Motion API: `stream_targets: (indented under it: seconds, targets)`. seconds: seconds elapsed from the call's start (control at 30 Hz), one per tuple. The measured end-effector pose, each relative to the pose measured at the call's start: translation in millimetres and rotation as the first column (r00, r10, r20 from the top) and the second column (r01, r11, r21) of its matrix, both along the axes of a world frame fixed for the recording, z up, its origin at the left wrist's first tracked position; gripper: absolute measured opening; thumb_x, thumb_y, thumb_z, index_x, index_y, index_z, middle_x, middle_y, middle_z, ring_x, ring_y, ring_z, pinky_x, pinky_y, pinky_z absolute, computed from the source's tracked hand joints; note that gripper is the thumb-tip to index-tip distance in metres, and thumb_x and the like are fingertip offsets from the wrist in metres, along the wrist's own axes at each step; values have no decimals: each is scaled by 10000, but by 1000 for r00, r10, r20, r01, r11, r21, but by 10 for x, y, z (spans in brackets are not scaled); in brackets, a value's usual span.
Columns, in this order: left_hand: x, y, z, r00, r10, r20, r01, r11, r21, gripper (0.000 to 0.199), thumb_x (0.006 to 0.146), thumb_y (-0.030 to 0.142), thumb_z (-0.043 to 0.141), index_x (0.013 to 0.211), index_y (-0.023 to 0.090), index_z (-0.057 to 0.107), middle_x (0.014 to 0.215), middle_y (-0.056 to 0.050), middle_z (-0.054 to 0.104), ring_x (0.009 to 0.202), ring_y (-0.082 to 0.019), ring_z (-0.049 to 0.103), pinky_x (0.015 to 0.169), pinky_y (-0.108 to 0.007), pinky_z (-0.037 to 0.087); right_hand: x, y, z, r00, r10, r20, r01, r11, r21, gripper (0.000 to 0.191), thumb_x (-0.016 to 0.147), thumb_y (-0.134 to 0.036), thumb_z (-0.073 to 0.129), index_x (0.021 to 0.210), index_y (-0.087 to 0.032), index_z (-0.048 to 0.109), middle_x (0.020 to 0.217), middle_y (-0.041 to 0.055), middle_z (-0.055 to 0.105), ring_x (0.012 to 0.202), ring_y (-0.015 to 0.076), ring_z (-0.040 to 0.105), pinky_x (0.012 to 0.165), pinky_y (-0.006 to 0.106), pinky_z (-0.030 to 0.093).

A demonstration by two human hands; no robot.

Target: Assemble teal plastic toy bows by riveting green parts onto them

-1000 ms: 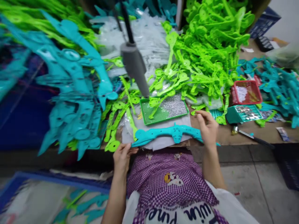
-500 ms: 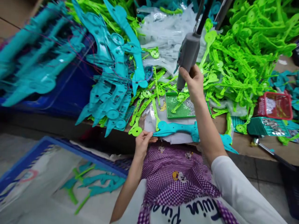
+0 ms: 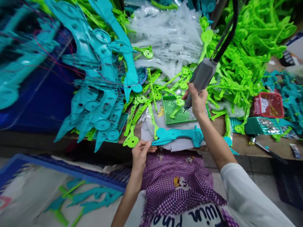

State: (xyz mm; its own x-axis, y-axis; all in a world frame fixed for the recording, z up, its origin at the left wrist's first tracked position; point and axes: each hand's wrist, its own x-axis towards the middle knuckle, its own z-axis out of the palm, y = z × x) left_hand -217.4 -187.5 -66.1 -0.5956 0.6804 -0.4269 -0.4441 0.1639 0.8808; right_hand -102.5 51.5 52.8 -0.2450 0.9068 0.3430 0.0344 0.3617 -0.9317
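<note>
Head view: the left hand (image 3: 140, 155) is narrowed to a pinch on the pointed tip of the long teal part (image 3: 181, 133), at the part's nine o'clock end. That part lies on a pale cloth (image 3: 175, 145) along the near edge of the counter (image 3: 219, 125), its other end passing beneath the right forearm. The right hand (image 3: 199, 101), at one o'clock from the part's middle, is wrapped around a grey corded tool (image 3: 204, 72) slanting down towards seven o'clock. Its slim tip is over the green tray (image 3: 169, 108), at twelve o'clock from the part, beside a lime piece (image 3: 176, 112) and small silvery bits (image 3: 190, 116). Contact is too fine to make out; the tip may be just above the bits or among them.

I judge the step in hand to be working the tool's tip at the tray's small bits while the teal part is steadied. The next move calls for a light, controlled tip, clear of the lime piece and the tray's rim; bringing the tool towards six o'clock, over the part, would call for a firm left pinch and a more upright tool.
</note>
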Motion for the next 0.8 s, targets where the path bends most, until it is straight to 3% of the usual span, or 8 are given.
stream_targets:
  seconds: [0.17,0.3,0.4,0.5,0.57,0.63,0.73,0.8]
  targets:
    - [8,-9,26,999,-17,-30,17,1000,-14,397,583,499,793,612,208,524,464,13,613,406,-179,620,435,-265,529,38,31,-139,995,-39,-89,40,999,9,448,836,-659,514,808,-221,601,519,-61,482,458,104,533,506,272,466]
    - [-9,-5,2,998,-39,-51,36,998,-55,390,599,509,764,620,212,512,478,7,619,419,-181,623,457,-282,541,2,142,-216,998,-26,-61,27,1000,3,461,832,-668,510,772,-218,589,516,-59,468,438,103,514,482,275,447]
    - [-70,-13,16,987,-139,-85,128,985,-119,407,631,555,723,671,211,509,518,-14,646,446,-187,633,483,-296,544,-6,192,-226,999,-2,42,2,1000,14,475,836,-681,511,827,-215,604,555,-47,505,514,121,564,542,292,489]
    - [-188,-82,123,927,-309,-212,252,932,-260,457,677,628,655,802,208,522,587,-29,681,465,-190,628,476,-294,513,147,168,-119,986,21,163,-40,993,111,461,844,-658,548,992,-229,624,747,-9,630,743,156,648,719,337,550]
    - [-276,-150,249,839,-414,-354,266,879,-397,508,670,631,666,928,213,540,613,-7,683,506,-199,634,494,-288,494,430,98,-11,973,-28,230,-22,977,213,470,835,-622,600,1120,-249,607,955,22,672,917,181,654,844,379,548]
    - [-316,-177,416,753,-428,-501,182,866,-466,565,637,590,723,1036,225,558,630,23,670,544,-197,632,528,-280,487,872,-22,54,937,-168,305,76,954,292,463,832,-574,635,1164,-254,603,1078,49,663,998,200,641,903,406,531]
    - [-142,3,740,767,-218,-603,65,962,-266,478,697,507,728,1067,232,601,721,20,676,608,-169,629,599,-262,505,1685,-247,-31,783,-452,428,353,889,293,354,882,-538,564,1015,-224,661,981,68,677,893,205,648,840,409,537]
    - [164,302,971,849,-143,-509,141,989,-43,338,746,430,721,1001,223,636,815,-7,695,710,-172,657,680,-263,533,2175,-374,-195,640,-580,503,525,809,264,400,880,-569,521,941,-202,668,918,82,680,846,221,642,794,413,535]
